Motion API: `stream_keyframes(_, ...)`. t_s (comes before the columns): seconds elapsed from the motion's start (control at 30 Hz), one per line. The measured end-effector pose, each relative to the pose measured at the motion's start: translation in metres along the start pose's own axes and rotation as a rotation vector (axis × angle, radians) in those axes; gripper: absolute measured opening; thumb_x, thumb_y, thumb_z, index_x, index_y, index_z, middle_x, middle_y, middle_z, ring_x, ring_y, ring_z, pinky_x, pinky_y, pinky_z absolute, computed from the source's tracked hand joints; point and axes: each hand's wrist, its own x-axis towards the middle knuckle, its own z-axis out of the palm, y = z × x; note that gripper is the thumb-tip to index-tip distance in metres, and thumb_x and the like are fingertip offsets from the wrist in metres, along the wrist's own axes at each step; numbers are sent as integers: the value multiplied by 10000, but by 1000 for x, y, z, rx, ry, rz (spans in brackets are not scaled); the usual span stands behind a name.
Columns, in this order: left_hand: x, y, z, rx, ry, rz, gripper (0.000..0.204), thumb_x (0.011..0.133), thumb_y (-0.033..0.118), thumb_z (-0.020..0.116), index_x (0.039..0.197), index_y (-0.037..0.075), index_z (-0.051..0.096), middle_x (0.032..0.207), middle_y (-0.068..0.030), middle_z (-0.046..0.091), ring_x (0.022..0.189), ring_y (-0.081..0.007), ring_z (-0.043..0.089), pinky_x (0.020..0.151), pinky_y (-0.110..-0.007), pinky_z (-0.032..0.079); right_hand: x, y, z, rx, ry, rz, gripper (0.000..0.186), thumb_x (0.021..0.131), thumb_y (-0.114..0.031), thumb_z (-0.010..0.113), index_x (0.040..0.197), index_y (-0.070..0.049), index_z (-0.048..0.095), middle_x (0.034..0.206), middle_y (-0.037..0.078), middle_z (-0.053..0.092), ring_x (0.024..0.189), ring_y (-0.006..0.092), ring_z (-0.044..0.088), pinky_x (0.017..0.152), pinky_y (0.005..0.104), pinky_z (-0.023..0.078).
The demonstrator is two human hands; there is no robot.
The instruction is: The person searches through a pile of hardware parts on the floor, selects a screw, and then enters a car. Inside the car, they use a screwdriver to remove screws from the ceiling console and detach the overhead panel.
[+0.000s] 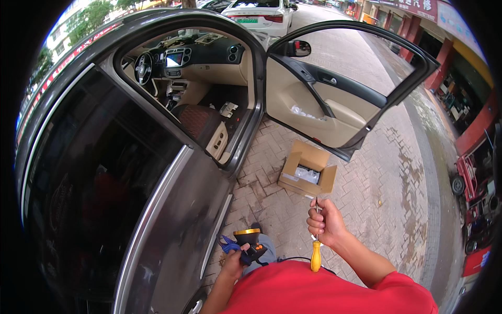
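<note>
My right hand (329,224) is closed round the metal shaft of a screwdriver (316,256). Its yellow handle hangs down in front of my red shirt, and the dark tip sticks up above my fingers. Lower and to the left, my left hand (234,265) grips a headlamp (248,238) with a black body, a gold-coloured rim and a bunched blue strap. Beyond my right hand an open cardboard box (298,184) stands on the paving, with clear plastic wrapping and something dark inside.
A dark car (178,220) fills the left side. Its front door (345,112) is swung wide open, showing a front seat (196,123) and a lit dashboard screen (174,59). A white car (256,18) is parked ahead. Shopfronts with a red trolley (467,178) line the right.
</note>
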Motion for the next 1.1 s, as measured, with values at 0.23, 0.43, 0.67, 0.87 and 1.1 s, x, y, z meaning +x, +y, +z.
stream_keyframes(0.23,222,131,34,-68,70,0,208,1010,338,539,1074,164,633,807,12,623,544,-84,507,430,-252,291,202,-126,46,-17,39,-170,154,957,-282,503,955,-129,522,580,-44,326,445,64,255,385,233,210)
stream_keyframes(0.43,381,262,64,-589,-106,-98,385,972,480,510,1091,141,648,868,-15,634,531,-126,440,449,-263,306,337,-233,65,78,140,-228,130,941,-284,528,945,-156,553,558,-53,323,427,66,269,362,228,211)
stream_keyframes(0.67,530,367,40,-963,180,64,438,959,504,429,1194,203,643,900,7,619,489,-138,355,457,-263,290,536,-336,125,36,112,-205,144,959,-269,513,971,-127,533,578,-39,316,444,73,247,376,240,206)
stream_keyframes(0.87,554,474,66,-815,132,200,366,942,457,468,1152,226,658,861,21,617,492,-143,375,461,-267,308,609,-411,183,-123,-135,-179,178,999,-237,459,971,-85,548,570,-15,332,430,85,243,378,247,217)
stream_keyframes(1.1,625,548,99,-431,114,37,370,930,478,518,1053,149,633,809,1,585,495,-161,398,468,-296,325,670,-407,43,124,304,-427,188,1000,-266,490,982,-89,550,565,-38,334,425,71,261,373,251,217)
